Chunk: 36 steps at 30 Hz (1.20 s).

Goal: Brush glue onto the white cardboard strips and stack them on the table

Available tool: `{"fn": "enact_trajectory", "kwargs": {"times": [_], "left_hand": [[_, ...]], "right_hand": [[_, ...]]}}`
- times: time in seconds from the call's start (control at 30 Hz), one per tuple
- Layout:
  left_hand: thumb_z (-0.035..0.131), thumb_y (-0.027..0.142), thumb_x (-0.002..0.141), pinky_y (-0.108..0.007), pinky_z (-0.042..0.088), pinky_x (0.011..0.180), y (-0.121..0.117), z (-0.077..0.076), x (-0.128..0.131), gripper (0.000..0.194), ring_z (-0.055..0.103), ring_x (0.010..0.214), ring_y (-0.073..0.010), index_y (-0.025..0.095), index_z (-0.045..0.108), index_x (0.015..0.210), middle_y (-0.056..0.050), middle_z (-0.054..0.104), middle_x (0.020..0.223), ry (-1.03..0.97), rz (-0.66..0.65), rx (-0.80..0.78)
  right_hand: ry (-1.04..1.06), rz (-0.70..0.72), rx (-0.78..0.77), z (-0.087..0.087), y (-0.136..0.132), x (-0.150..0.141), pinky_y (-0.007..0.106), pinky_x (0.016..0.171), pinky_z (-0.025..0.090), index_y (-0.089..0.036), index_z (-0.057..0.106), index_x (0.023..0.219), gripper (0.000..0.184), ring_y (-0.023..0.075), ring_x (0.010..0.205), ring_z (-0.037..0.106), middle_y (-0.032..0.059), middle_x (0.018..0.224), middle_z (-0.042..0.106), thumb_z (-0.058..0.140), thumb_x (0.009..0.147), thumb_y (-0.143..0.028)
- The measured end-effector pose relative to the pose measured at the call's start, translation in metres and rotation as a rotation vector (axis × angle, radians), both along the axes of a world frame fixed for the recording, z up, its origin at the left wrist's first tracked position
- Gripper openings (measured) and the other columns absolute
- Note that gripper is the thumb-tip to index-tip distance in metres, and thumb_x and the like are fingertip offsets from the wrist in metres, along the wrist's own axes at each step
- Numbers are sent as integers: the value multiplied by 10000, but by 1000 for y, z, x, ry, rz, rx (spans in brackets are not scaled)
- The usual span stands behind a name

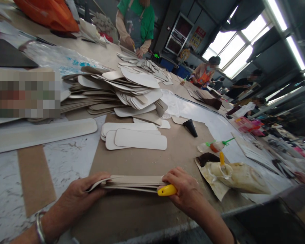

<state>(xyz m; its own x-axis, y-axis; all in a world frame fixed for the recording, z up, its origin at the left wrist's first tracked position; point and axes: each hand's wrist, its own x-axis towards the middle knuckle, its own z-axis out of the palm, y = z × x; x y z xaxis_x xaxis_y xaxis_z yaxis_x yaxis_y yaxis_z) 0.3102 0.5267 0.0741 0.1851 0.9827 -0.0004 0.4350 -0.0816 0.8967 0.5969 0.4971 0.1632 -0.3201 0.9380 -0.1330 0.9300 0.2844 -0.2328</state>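
A thin stack of beige flat panels point(136, 181) with rounded ends lies level above the brown work surface near the front edge. My left hand point(87, 188) closes on its left end, thumb on top, where one sheet bends up. At the other end my right hand point(183, 188) presses against the stack and also grips a tool with a yellow handle point(167, 190); the tool's working end is hidden. Just beyond lie several loose white panels point(141, 139), overlapping one another. A large untidy pile of similar panels point(132, 91) stands farther back.
On the right lie a stained glue container point(246, 176) with a yellow handle sticking out, a small bottle with a green tip point(216, 145) and a black cone point(190, 128). A long panel point(43, 134) lies left. Across the table a person in green point(137, 27) works.
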Motion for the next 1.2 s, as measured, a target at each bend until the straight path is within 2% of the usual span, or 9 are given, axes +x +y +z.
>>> {"fn": "enact_trajectory", "kwargs": {"times": [0.1,0.2,0.37,0.47,0.6,0.77,0.93,1.2], "left_hand": [[587,351,632,-201,519,764,-1,-2,-1,226,682,816,-198,270,716,800,37,731,869,7,-25,2],[596,384,638,-203,519,758,-3,-6,-2,237,681,804,-199,265,715,805,35,732,856,-14,-4,10],[602,374,661,-199,509,773,-5,-8,-2,221,671,838,-203,269,714,820,44,729,877,-35,-23,-21],[597,355,674,-184,503,774,-4,-6,0,212,671,832,-189,269,711,831,55,728,872,-29,-33,-13],[585,378,651,-201,525,730,-1,-2,1,230,681,801,-204,258,716,798,32,733,849,-21,-29,-23],[575,360,653,-200,523,743,-1,-1,1,217,682,808,-200,282,712,802,34,732,864,-5,-41,-28],[565,362,655,-184,525,681,-2,4,1,212,684,753,-189,283,708,790,43,732,822,24,-55,-9],[534,379,697,-167,504,606,-1,8,2,193,666,674,-164,274,690,736,48,714,736,10,-101,-39]], "right_hand": [[76,-14,-15,0,3,-4,272,711,391,-195,623,828,84,185,817,516,33,827,597,603,757,-156],[139,-59,-30,1,6,-2,262,727,395,-206,625,836,156,173,833,525,24,849,604,567,749,-91],[73,-64,-79,1,8,4,259,743,389,-215,643,841,264,173,853,523,17,856,606,554,694,-14],[96,-72,-104,1,10,3,252,747,386,-222,649,837,202,165,854,528,8,854,607,570,741,-62],[102,-75,-133,4,16,-1,239,716,387,-211,648,813,52,158,815,537,9,826,601,596,811,-217],[75,-79,-185,8,24,-9,215,622,378,-191,622,714,260,139,706,535,3,745,585,572,829,-418],[58,-75,-165,6,28,-9,219,627,380,-186,634,725,253,138,698,537,7,745,589,579,826,-411],[84,-73,-142,3,24,13,237,707,397,-202,654,805,103,155,790,536,13,819,602,644,792,-303]]}}
